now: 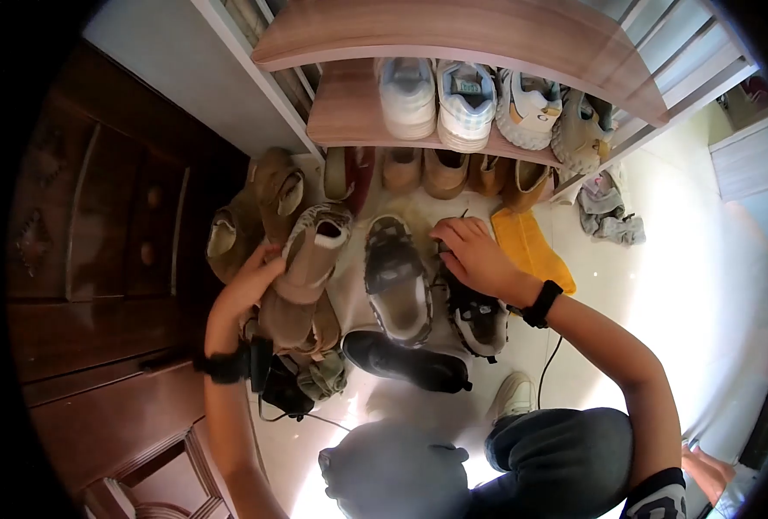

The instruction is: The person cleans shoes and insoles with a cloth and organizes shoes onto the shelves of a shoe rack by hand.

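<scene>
My left hand (258, 275) is closed on the side of a beige-brown shoe (308, 259), held among the brown shoes at the left. My right hand (473, 251) rests over the front of a black shoe (479, 322) with a pale lining; its fingertips are bent and partly hidden. Between my hands a grey-and-white patterned slipper (397, 290) lies on the floor. Below it is a dark flat shoe (405, 359) lying crosswise. A yellow cloth (531, 251) lies just right of my right hand.
A wooden shoe rack (462, 33) stands ahead, with white sneakers (468, 104) on its shelf and brown shoes (445, 173) beneath. A dark wooden door (115, 225) is at the left. Grey cloth (610, 212) lies at the right. A person's bare foot (704, 471) shows bottom right.
</scene>
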Demonstrator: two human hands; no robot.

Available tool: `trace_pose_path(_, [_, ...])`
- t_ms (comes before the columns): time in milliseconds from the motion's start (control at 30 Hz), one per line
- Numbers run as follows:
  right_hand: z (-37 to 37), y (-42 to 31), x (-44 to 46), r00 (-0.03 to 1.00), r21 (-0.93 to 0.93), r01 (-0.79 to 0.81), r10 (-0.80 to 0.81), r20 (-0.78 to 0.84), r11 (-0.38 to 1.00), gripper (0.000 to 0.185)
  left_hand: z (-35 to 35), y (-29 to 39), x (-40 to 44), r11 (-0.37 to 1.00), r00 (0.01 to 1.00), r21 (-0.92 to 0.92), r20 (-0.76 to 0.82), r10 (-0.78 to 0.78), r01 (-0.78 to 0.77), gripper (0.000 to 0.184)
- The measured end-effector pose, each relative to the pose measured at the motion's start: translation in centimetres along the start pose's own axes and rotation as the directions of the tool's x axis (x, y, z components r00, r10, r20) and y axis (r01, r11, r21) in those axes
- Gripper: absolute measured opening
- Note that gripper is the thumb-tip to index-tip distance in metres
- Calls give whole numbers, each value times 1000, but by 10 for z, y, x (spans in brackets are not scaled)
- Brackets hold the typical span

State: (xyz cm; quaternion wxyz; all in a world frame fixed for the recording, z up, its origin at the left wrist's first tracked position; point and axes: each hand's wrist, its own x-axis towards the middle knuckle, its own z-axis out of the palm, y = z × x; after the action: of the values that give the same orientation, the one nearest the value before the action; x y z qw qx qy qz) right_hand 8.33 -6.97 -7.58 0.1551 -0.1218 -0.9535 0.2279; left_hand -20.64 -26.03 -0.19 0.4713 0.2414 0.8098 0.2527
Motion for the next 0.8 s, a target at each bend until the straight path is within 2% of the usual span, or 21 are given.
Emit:
trace_pose_path(33, [2,-3,1,999,93,-33,35,-23,995,36,0,-7,-11,995,995,-68,65,74,-70,54])
trace_pose_path(67, [4,-5,2,996,185,-64,73,-43,981,33,4,-17,-23,982,988,-124,51,148,-140,52])
trace_pose_path(100, [2,-10,5,996,186,-67,78,-50,980,33,9,-26,-36,961,975,-177,34,221,-212,50])
trace_pose_path(133, [-5,-17,8,948,442,-304,223,227,844,37,14,-28,-53,955,973,-191,-4,230,-227,52])
trace_pose_path(167, [-11,-24,11,820,582,-551,256,512,598,43,22,-33,-67,939,961,-204,-44,273,-276,57])
trace_pose_path(200, [-17,-33,13,822,589,-551,260,507,591,43,30,-37,-79,922,946,-213,-84,312,-323,62])
trace_pose_path(267, [-26,-51,16,745,687,-640,56,665,345,58,53,-41,-94,896,955,-328,-112,276,-298,73])
trace_pose_path(300, [-26,-60,13,718,679,-680,61,694,276,62,66,-36,-97,886,954,-357,-81,287,-297,81])
trace_pose_path(333, [-24,-70,11,716,676,-683,70,694,277,62,80,-28,-99,868,943,-373,-71,325,-327,83])
trace_pose_path(400, [-22,-85,8,891,887,-431,-73,447,166,66,112,-12,-94,857,936,-383,-77,344,-346,84])
trace_pose_path(433, [-27,-80,6,791,775,-590,-31,611,226,61,129,-9,-90,869,930,-335,-77,360,-364,84])
trace_pose_path(467, [-25,-74,-2,784,765,-599,-23,621,238,61,146,-11,-83,878,922,-283,-80,379,-386,85])
trace_pose_path(533, [-19,-58,-22,783,784,-617,157,602,71,62,163,5,-84,878,876,4,-59,478,-479,92])
trace_pose_path(600, [-38,-54,-32,738,735,-669,221,638,110,62,174,11,-80,844,846,86,-24,533,-529,92])
trace_pose_path(633, [-42,-51,-42,681,678,-723,299,669,131,62,177,7,-75,848,849,76,-22,527,-524,92])
trace_pose_path(667, [-46,-48,-50,619,616,-774,376,690,145,63,181,0,-68,816,831,166,46,554,-553,90])
trace_pose_path(700, [-43,-44,-60,691,656,-709,440,574,259,65,186,-4,-61,770,808,252,117,577,-586,88])
trace_pose_path(733, [-39,-36,-71,686,651,-714,444,576,260,65,191,-6,-57,771,807,245,119,578,-588,88])
trace_pose_path(800, [-36,-24,-91,697,699,-632,640,324,335,67,199,-7,-53,713,755,248,194,627,-656,82])
